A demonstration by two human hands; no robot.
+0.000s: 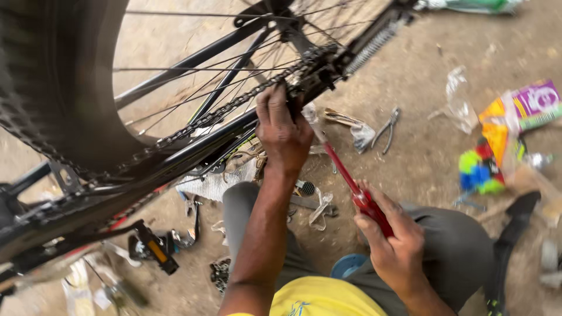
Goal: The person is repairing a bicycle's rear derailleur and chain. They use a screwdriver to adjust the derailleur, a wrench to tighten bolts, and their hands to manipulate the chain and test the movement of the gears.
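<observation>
A red-handled screwdriver [357, 190] slants from lower right up to the rear gear [313, 73] and chain [222, 108], upper centre of frame.

1 head-worn view, looking steeply down, close over bicycle wheel [58, 88], dirt ground [421, 146]

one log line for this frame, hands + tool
left hand: grips chain near rear derailleur | right hand: holds red-handled screwdriver, tip toward derailleur | pliers: on ground

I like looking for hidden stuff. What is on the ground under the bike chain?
Under the chain lie a white rag, pliers and a pedal on the dirt ground. The bike frame and left hand cover the rest.
</observation>
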